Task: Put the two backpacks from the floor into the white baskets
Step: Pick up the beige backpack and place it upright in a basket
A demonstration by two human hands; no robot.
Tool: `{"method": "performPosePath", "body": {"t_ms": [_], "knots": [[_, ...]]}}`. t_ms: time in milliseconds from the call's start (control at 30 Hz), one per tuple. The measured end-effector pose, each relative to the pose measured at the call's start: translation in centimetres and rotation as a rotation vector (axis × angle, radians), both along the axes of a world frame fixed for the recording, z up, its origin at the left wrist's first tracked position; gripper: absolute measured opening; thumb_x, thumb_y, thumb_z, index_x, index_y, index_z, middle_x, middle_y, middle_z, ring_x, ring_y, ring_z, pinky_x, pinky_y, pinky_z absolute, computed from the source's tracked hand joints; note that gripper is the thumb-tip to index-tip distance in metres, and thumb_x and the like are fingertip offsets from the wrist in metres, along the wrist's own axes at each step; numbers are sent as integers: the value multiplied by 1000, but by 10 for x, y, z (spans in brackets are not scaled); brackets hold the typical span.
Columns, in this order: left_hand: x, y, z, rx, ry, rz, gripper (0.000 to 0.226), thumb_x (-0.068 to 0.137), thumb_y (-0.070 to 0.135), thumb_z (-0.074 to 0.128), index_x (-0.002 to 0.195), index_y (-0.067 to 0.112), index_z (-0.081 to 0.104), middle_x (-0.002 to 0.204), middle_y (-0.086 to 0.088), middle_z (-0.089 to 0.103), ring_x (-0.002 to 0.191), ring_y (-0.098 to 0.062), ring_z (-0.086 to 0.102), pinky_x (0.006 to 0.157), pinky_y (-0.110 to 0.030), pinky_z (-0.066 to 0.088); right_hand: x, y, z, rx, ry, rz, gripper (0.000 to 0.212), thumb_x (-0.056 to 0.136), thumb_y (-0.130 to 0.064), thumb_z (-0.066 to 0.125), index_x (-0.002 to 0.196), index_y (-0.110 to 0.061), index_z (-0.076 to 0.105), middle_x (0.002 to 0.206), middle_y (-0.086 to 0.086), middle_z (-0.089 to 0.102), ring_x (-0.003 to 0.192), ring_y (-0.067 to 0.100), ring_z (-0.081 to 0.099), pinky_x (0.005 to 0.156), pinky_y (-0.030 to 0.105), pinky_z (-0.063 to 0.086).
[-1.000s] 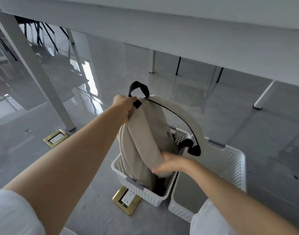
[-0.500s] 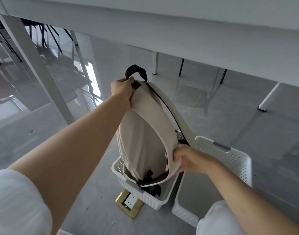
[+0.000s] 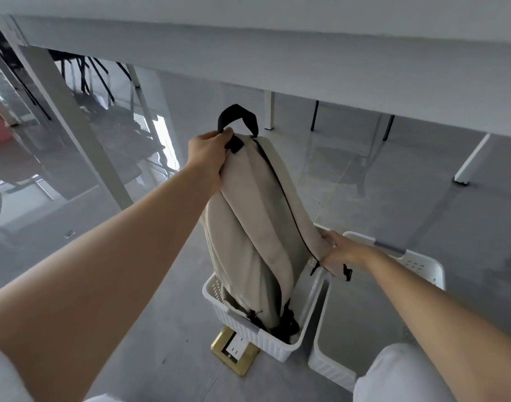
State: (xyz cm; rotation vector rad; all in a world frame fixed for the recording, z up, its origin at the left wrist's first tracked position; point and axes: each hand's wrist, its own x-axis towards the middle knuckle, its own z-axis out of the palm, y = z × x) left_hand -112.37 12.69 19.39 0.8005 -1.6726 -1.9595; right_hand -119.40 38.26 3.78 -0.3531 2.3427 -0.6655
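The beige fabric backpack [image 3: 257, 227] stands upright with its bottom inside the left white perforated plastic basket [image 3: 250, 333]. The right hand [image 3: 340, 250] is closed on its shoulder strap, beside the second white basket [image 3: 422, 266]. Farther, the left hand [image 3: 209, 150] grips the backpack's top, by the black loop handle [image 3: 237, 116].

Beige backpack [image 3: 257, 227] with black handle [image 3: 237, 116], 2 white perforated baskets [image 3: 242, 329]

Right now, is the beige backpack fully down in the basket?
Partly in. The beige backpack stands upright, its bottom inside the left white basket, most of it above the rim.
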Motion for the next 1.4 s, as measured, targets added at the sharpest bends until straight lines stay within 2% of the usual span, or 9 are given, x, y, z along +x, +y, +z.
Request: {"method": "performPosePath", "body": {"t_ms": [200,333,467,667,867,1033,1167,1233,1400], "knots": [[7,-13,2,12,-2,50,19,89,20,67,70,17,67,72,-2,66,67,-17,63,75,-29,57,-2,5,19,58,-308,51,63,86,-31,65,142,-26,36,139,5,51,115,33,57,87,52,48],[9,-12,-9,3,-20,46,21,89,21,66,69,14,67,70,-4,64,66,-19,59,73,-29,53,-21,-10,70,-512,-549,-44,41,84,-9,62,124,-13,54,127,18,61,108,46,62,87,63,51],[11,-10,-14,3,-14,38,21,89,22,65,70,14,67,71,-4,63,62,-17,59,66,-25,52,-28,-37,80,-839,-309,-278,43,87,1,60,125,-18,52,124,15,62,103,37,64,90,52,53],[16,-5,-25,8,-4,-5,15,91,20,64,78,15,69,75,-5,66,68,-20,61,73,-31,55,-14,-37,14,410,187,287,46,94,-21,52,133,2,46,123,17,56,108,28,56,77,28,41],[19,23,-61,-45,-81,-148,14,90,23,64,79,20,72,84,-9,67,73,-22,60,81,-40,56,-29,-72,63,-311,550,88,79,87,-19,64,148,-35,16,137,17,45,113,33,55,97,42,45],[25,46,-65,-184,-62,-260,20,87,21,66,103,10,73,78,1,69,56,3,63,60,-17,52,-31,-93,81,-162,591,357,52,83,-11,64,131,-25,50,128,10,47,105,28,55,87,30,43],[58,48,-111,-782,-302,-312,79,65,54,74,136,40,41,145,6,39,135,-14,34,112,-42,30,-53,-71,68,-35,663,407,26,71,-29,78,93,-21,65,100,6,50,90,24,56,78,36,48],[75,49,-138,-880,-408,-258,97,63,56,75,144,42,23,153,6,18,144,-19,13,118,-49,13,-52,-58,68,-147,768,366,23,72,-29,72,79,-24,51,85,1,46,75,14,51,64,29,43],[73,49,-164,-137,-149,-315,33,85,24,70,115,19,59,114,-14,68,103,-27,65,88,-47,55,-60,-44,58,-197,792,162,17,79,-27,69,93,-25,59,98,1,47,89,24,55,78,39,48]]}}
